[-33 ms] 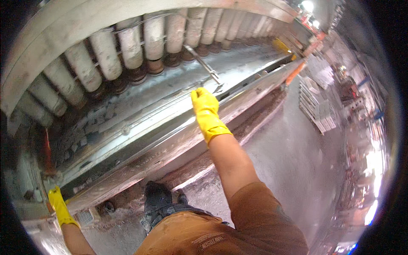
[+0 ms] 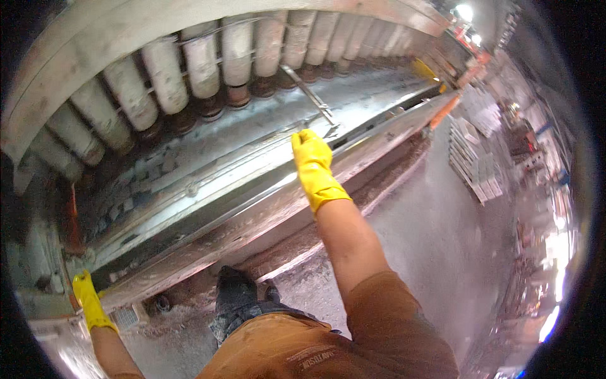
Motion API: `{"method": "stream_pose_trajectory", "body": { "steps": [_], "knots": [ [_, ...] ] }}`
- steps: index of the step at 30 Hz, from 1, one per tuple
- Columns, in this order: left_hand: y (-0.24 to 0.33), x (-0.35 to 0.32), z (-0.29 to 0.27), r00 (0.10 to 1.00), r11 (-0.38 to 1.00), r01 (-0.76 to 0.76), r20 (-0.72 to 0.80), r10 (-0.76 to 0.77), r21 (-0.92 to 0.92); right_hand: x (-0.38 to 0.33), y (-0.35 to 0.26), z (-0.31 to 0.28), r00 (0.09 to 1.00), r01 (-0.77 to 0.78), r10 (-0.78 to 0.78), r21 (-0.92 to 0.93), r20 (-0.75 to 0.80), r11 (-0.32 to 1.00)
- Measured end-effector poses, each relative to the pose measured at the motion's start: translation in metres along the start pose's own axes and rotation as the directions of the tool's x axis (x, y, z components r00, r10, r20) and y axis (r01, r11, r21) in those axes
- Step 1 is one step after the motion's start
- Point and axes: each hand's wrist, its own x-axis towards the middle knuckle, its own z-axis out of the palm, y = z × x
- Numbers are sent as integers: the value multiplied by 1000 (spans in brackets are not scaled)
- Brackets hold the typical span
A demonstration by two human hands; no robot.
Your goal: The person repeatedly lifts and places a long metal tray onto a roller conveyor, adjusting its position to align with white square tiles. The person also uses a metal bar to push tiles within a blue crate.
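Observation:
Yellow rubber gloves cover both my hands. My right hand [image 2: 312, 156] is closed at the bright metal ledge [image 2: 237, 169] of a long trough-like machine bed. Whatever its fingers hold is hidden by the glove. Just beyond it, a narrow metal bar [image 2: 309, 95] lies slantwise across the bed. At the bed's left end my left hand [image 2: 88, 297] has its fingers curled beside an upright metal edge [image 2: 67, 278]. What sits in that grip is too small to make out. A blurred red-orange upright piece [image 2: 74, 218] stands just past it.
A row of thick pale cylinders [image 2: 203, 66] lines the bed's far side under a curved beam [image 2: 107, 44]. Broken dark pieces [image 2: 136, 183] lie in the bed's left part. Grey floor [image 2: 435, 234] stretches right, with pale stacked slats [image 2: 472, 161] standing on it.
The machine and the right glove sit slightly farther right in the picture, as the view has shifted a little. Both hands keep their closed shape and their places along the bed.

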Motion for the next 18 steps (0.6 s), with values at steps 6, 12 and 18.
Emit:
{"method": "stream_pose_trajectory", "body": {
  "steps": [6,12,18],
  "knots": [
    [-32,21,20,992,981,-100,-57,111,167,-3,-2,-1,997,-32,31,14,73,999],
    [-23,2,20,992,985,-77,-87,91,151,-2,-2,-1,992,-51,53,-19,114,999],
    [-15,-9,2,993,981,-70,-82,86,183,-2,-6,2,995,-56,56,3,77,998]
  ]
}}
